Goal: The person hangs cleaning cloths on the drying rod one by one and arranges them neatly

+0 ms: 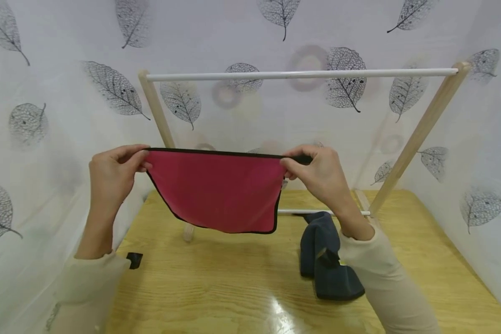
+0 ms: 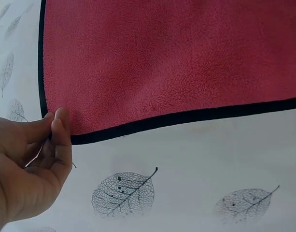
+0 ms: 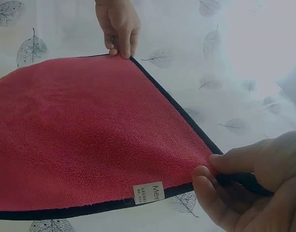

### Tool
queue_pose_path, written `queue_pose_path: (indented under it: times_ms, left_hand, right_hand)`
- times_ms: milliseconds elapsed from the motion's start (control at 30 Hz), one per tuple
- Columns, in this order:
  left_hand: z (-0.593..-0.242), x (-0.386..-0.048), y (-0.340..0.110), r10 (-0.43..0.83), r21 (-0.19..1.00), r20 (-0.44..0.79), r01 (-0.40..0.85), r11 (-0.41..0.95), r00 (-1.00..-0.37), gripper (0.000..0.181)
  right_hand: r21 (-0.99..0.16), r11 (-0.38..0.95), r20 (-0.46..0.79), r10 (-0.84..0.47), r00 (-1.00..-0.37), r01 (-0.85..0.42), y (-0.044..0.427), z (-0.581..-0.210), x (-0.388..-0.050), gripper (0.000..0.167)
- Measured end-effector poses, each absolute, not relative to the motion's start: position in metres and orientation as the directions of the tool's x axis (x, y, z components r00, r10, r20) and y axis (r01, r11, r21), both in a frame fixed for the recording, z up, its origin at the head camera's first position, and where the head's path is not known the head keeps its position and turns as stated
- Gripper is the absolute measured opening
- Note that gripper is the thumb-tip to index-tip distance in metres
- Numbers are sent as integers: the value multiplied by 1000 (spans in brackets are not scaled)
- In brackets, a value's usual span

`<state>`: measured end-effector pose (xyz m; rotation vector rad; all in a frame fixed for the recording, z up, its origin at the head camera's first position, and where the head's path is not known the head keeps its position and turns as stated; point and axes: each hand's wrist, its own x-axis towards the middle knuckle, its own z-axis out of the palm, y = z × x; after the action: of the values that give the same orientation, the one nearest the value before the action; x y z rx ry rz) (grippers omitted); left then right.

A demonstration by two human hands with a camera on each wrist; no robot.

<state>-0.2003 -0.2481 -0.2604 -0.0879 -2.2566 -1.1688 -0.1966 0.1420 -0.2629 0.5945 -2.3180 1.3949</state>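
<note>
A red towel (image 1: 213, 190) with black edging hangs stretched between both hands above the table. My left hand (image 1: 116, 174) pinches its upper left corner between thumb and fingers, seen close up in the left wrist view. At the upper right corner, my right hand (image 1: 317, 171) pinches the towel, and a bit of black edging shows past the fingers. The right wrist view shows the fleecy surface and a white label (image 3: 149, 193) on the edge near the right hand. Behind the towel stands a rack with a white top rod (image 1: 300, 74), apart from the cloth.
Wooden side posts (image 1: 421, 130) carry the rack's rods; a lower white rod (image 1: 302, 212) runs near the tabletop. A dark grey cloth (image 1: 323, 246) lies bunched on the wooden table (image 1: 217, 287), below the right forearm. White leaf-printed sheeting (image 1: 67, 116) surrounds the table.
</note>
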Motion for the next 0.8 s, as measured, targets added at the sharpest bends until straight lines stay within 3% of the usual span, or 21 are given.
queue_pose_path:
  times_ms: [800]
  left_hand:
    - [-211, -213, -235, -211, 783, 507, 345, 517, -836, 31]
  right_hand:
    - [-785, 279, 550, -99, -829, -554, 156, -221, -215, 13]
